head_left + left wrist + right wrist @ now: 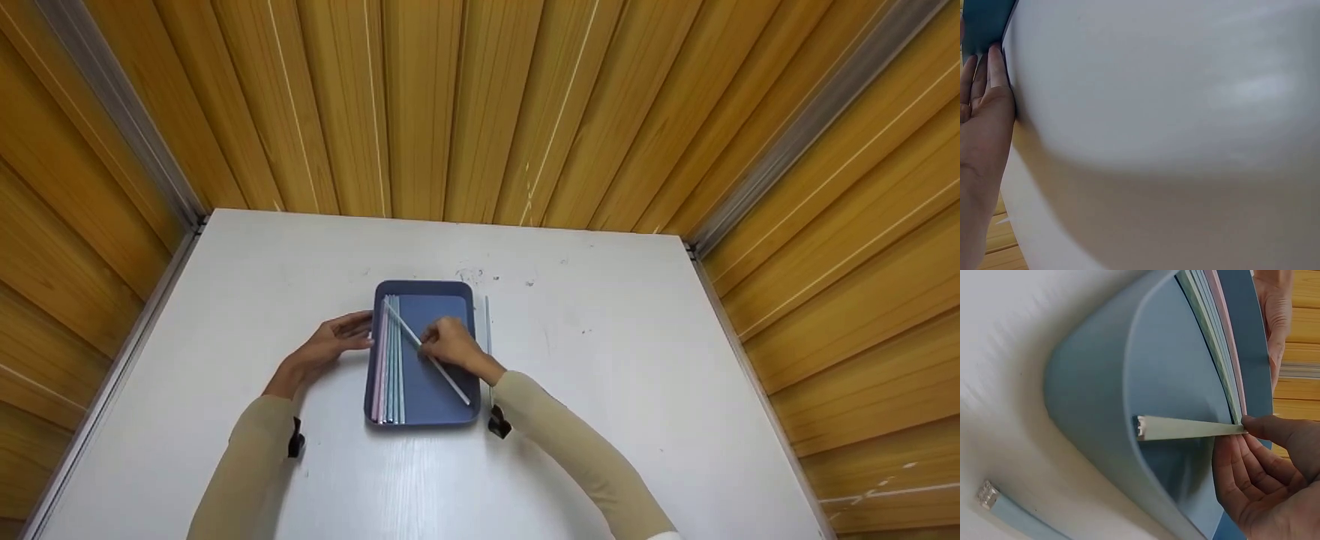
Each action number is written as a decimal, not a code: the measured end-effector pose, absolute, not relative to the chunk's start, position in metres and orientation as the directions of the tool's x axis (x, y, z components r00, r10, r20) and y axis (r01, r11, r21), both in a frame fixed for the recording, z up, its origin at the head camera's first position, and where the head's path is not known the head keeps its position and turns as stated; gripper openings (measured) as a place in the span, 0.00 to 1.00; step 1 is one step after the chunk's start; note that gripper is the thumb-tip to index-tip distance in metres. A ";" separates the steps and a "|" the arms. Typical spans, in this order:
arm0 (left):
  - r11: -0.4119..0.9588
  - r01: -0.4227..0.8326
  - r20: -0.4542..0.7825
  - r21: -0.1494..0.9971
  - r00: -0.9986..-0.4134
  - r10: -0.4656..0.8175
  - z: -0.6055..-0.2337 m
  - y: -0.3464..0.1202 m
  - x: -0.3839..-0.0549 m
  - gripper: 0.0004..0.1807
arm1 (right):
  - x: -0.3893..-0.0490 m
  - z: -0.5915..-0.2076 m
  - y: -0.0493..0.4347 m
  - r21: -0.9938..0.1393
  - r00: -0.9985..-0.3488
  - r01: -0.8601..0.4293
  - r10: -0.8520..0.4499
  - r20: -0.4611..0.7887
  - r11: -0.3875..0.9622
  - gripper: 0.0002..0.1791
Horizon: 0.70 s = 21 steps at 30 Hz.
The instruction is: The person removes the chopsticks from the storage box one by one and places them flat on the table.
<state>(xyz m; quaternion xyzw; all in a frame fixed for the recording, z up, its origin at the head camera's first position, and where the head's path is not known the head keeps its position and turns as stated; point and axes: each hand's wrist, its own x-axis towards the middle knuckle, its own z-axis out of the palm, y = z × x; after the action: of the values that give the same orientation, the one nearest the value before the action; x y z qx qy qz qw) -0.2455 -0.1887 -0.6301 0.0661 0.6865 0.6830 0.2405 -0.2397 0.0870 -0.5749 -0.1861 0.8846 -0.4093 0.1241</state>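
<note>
A blue rectangular tray [431,391] stands on the white table. Along its left side lie several slim pink, green and pale blue sticks [391,367] in a row. My right hand [454,345] pinches a pale green stick [1185,428] between thumb and fingertips. That stick slants across the tray, its far end over the row and its near end by the lower right corner. Against the tray's left outer wall, my left hand [330,346] rests with its fingers extended; the left wrist view shows the fingertips touching the wall.
One light blue stick [488,319] lies on the table just right of the tray, partly hidden by the right forearm. Dark marks [471,273] spot the white tabletop [600,300] behind the tray. Wood-look panels [420,112] enclose the back and sides.
</note>
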 end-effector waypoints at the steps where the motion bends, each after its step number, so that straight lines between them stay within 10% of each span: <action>1: 0.058 -0.237 -0.239 0.970 -0.877 0.417 -0.631 -0.189 -0.246 0.42 | -0.239 -0.574 0.088 -0.772 -0.897 -0.237 -0.438 -0.059 0.590 0.07; 21: 0.018 -0.231 -0.216 0.973 -0.880 0.424 -0.632 -0.189 -0.247 0.41 | -0.231 -0.562 0.108 -0.754 -0.914 -0.290 -0.405 0.035 0.589 0.06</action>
<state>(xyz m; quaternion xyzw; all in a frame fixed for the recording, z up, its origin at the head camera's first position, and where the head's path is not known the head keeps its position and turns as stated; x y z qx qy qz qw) -0.2467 -0.1893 -0.6323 0.0717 0.6736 0.6972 0.2346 -0.2314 0.1083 -0.5620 -0.1957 0.8885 -0.4091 0.0702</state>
